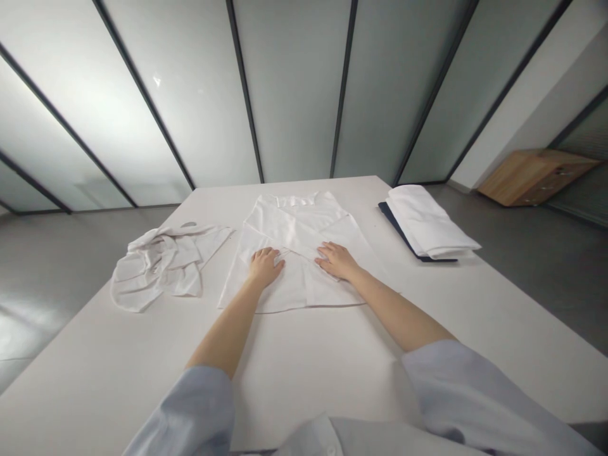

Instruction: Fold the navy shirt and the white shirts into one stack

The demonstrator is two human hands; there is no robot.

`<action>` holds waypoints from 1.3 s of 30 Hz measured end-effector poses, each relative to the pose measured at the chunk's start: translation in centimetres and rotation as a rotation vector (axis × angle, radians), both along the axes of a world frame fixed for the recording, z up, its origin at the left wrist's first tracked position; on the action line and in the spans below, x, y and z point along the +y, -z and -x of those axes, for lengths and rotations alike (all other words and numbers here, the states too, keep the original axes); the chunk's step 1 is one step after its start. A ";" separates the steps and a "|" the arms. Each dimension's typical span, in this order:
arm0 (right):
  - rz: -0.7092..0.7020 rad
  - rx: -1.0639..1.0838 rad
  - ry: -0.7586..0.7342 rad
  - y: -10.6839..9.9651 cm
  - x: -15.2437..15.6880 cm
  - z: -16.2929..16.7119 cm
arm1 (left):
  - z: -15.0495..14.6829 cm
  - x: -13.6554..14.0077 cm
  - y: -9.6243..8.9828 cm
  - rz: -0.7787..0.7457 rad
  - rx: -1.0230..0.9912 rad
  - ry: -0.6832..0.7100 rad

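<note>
Nearest to the camera, at six o'clock, are a pale blue left sleeve [190, 408], a shirt front [306, 438] and a right sleeve [468, 386], all worn by the person. With twelve o'clock at the far end of the white table [308, 361], a crumpled white cloth [178, 263] lies at nine o'clock, by the left edge. If it is pulled or brushed, it could slip off there, because it lies loosely.

At the centre of the dial, a white garment [299, 221] lies spread on the table, its collar at twelve o'clock; its sleeves seem to be folded across the front. On it, toward eight o'clock, rests the left hand [266, 267], palm down, fingers a little spread. Toward four o'clock rests the right hand [336, 261], also palm down with fingers spread. Whether either one pinches any fabric, one cannot tell. If the hands press unevenly or drag sideways, the thin fabric could wrinkle, and the folded parts could shift and become crooked.

Between two and three o'clock, a folded white stack [430, 221] lies partly over a dark blue item [401, 233], near the right edge. A bump from an elbow could push this pile over the side.
</note>
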State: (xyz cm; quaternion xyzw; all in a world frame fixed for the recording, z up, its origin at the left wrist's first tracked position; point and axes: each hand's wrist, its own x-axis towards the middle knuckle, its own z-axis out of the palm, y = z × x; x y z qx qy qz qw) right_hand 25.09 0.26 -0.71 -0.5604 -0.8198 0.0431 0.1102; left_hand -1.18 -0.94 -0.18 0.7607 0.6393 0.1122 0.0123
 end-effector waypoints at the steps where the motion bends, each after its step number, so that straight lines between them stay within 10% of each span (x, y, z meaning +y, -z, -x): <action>1: -0.012 0.013 -0.005 -0.1 -0.1 -0.1 | 0.2 0.0 -0.1 0.002 -0.006 0.005; 20: -0.139 0.111 -0.137 -1.2 -0.4 0.5 | -1.3 -0.9 -2.1 -0.049 0.013 0.065; 35: -0.204 0.188 -0.223 -1.7 -1.0 0.4 | -1.5 -1.2 -1.4 -0.038 -0.011 0.380; 39: -0.188 0.151 -0.076 -1.3 -0.7 0.3 | -1.4 -1.1 -0.9 -0.009 -0.029 0.350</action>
